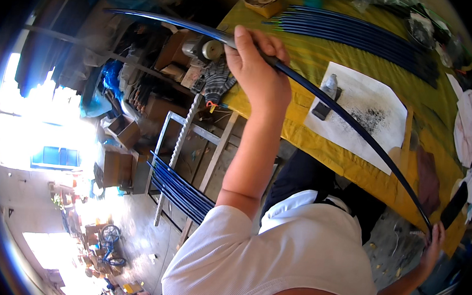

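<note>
A long, glossy dark-blue rod (pixel 351 118) runs slantwise from the upper left to the lower right, over the front part of the table. My left hand (pixel 259 73) is wrapped round it, thumb along the top, with a free length of rod sticking out to the left. At the far right, my right hand (pixel 432 245) closes on the rod's other end; its fingers are partly hidden. Beneath the rod lies a white paper sheet (pixel 324 123) scattered with black crumbs. On the sheet are a crumpled silvery tube (pixel 330 85) and a small dark block (pixel 320 110).
More dark-blue rods (pixel 356 38) lie across the yellow cloth-covered table (pixel 302 127). Others rest on a metal-and-wood rack (pixel 182 190) to my left. An open box (pixel 261 2), a pale cloth (pixel 468 129) and a brownish cloth (pixel 427 181) edge the table. Shelving stands at the left.
</note>
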Available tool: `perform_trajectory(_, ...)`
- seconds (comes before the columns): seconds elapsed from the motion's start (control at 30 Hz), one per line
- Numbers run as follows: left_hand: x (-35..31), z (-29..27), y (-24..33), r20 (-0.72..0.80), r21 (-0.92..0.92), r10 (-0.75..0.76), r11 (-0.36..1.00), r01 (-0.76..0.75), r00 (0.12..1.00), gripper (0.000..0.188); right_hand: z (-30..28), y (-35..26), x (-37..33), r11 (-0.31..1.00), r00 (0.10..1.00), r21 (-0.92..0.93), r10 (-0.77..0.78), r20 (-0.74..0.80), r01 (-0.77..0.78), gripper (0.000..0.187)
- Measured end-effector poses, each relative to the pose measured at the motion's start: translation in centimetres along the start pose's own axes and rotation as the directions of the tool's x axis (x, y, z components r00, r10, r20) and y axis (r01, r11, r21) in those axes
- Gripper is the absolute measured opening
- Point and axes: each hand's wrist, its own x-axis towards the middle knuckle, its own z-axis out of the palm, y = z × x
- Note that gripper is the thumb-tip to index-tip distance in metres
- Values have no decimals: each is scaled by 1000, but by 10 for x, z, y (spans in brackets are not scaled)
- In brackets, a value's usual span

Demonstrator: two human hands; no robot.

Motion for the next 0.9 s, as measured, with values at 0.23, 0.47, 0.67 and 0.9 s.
perform_trajectory(0.23, -28, 19, -22, 75, 68, -106, 993, 101, 992, 27, 101, -75, -44, 936, 698, 351, -275, 661, 36, 34)
perform_trajectory(0.47, -67, 46, -21, 179, -55, -256, 962, 269, 950, 26, 169, -147, -90, 855, 569, 516, -399, 719, -51, 28)
perform_trajectory(0.67, -82, 51, -15, 252, -84, -257, 955, 286, 933, 19, 179, -169, -111, 889, 598, 458, -359, 717, -16, 26)
perform_trajectory(0.9, -79, 50, -13, 341, -107, -202, 962, 251, 918, 21, 182, -170, -106, 877, 570, 481, -390, 723, -9, 23)
